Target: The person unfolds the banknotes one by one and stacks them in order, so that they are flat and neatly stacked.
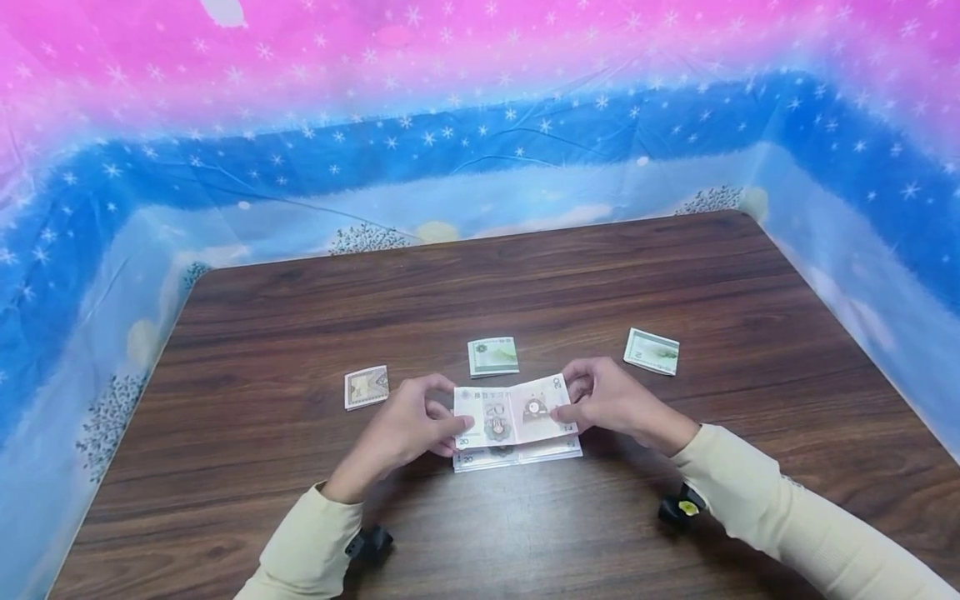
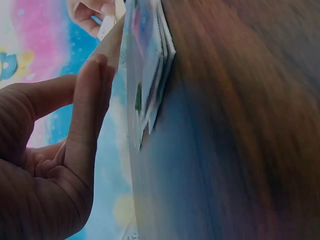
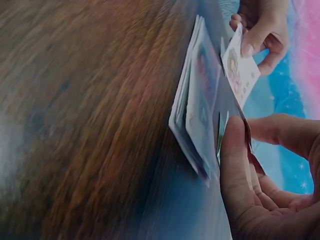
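Hands, left (image 1: 408, 425) and right (image 1: 611, 400), pinch a creased pale-pink paper banknote (image 1: 515, 415) at lower centre; uneven pulling could tear it.

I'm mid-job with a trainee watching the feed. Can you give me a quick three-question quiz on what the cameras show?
1. Pick one. The left hand and right hand hold a banknote between them. Where is the pile of notes?
a) in the left palm
b) on the table, below the held banknote
c) at the table's far right corner

2. True or false: the held banknote is pressed flat against the table.

3. Fill in: of three folded notes lying farther off, the left note is brownish, while the middle note and right note are mostly ____.

Key: 1. b; 2. false, it is held up off the table; 3. green.
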A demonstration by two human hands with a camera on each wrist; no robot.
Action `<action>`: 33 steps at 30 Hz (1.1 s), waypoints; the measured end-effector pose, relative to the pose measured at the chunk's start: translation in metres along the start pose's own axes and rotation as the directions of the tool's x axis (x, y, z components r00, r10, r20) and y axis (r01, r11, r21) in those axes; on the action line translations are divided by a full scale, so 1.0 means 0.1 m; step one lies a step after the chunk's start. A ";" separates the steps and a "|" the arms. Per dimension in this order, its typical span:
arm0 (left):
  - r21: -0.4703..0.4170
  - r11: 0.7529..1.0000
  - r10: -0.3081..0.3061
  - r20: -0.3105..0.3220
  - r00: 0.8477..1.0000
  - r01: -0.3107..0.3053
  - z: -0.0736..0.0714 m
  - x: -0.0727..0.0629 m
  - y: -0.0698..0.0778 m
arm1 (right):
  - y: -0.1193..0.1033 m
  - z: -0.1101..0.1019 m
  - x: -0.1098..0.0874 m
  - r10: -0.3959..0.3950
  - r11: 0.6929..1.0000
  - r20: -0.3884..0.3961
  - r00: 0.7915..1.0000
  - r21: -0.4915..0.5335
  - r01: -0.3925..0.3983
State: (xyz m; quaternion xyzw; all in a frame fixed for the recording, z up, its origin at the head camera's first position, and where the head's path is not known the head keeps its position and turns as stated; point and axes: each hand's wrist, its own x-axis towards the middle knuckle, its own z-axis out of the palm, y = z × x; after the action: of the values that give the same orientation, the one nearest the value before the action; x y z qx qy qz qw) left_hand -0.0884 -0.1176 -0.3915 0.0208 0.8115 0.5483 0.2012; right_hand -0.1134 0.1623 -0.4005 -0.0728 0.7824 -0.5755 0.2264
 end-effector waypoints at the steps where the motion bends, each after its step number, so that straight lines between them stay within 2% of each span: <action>1: 0.036 0.999 0.004 0.007 1.000 -0.004 0.01 0.00 0.00 | 0.01 0.00 0.00 -0.013 1.000 0.012 1.000 -0.011 0.013; 5: 0.177 0.984 0.030 0.017 0.999 -0.032 0.03 -0.01 -0.01 | 0.03 -0.01 0.00 -0.035 0.996 0.042 0.999 -0.085 0.038; 10: 0.364 0.930 0.055 0.010 0.998 -0.055 0.06 -0.01 -0.01 | 0.04 0.00 0.01 -0.046 0.973 0.040 0.998 -0.223 0.054; 13: 0.441 0.896 0.058 -0.003 0.998 -0.051 0.07 -0.01 -0.01 | 0.05 0.00 0.00 -0.055 0.935 0.020 0.998 -0.351 0.059; 17: 0.496 0.867 0.071 -0.028 0.997 -0.048 0.10 -0.01 -0.04 | 0.08 0.02 0.00 -0.074 0.863 -0.004 0.997 -0.502 0.062; 20: 0.514 0.856 0.092 -0.046 0.995 -0.055 0.10 -0.02 -0.06 | 0.09 0.02 -0.01 -0.095 0.812 -0.017 0.995 -0.580 0.068; 22: 0.517 0.854 0.110 -0.058 0.992 -0.064 0.10 -0.02 -0.06 | 0.08 0.01 -0.01 -0.106 0.790 -0.030 0.994 -0.610 0.066; 24: 0.515 0.854 0.135 -0.073 0.988 -0.079 0.08 -0.02 -0.05 | 0.07 -0.01 0.00 -0.132 0.781 -0.036 0.991 -0.620 0.081; 26: 0.525 0.845 0.177 -0.091 0.980 -0.104 0.06 -0.01 -0.02 | 0.04 -0.04 0.02 -0.146 0.793 -0.041 0.988 -0.602 0.093; 28: 0.533 0.836 0.218 -0.108 0.970 -0.129 0.03 0.01 0.03 | 0.01 -0.07 0.06 -0.153 0.826 -0.040 0.987 -0.554 0.105; 33: 0.573 0.797 0.306 -0.108 0.946 -0.193 0.01 0.10 0.12 | -0.04 -0.10 0.24 -0.088 0.954 -0.053 0.995 -0.291 0.069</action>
State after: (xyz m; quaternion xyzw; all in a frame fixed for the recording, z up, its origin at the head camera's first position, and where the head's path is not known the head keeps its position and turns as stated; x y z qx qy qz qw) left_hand -0.0991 -0.1092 -0.3841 0.1317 0.9410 0.3101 0.0315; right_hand -0.1398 0.1610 -0.4008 -0.1171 0.8614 -0.4659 0.1646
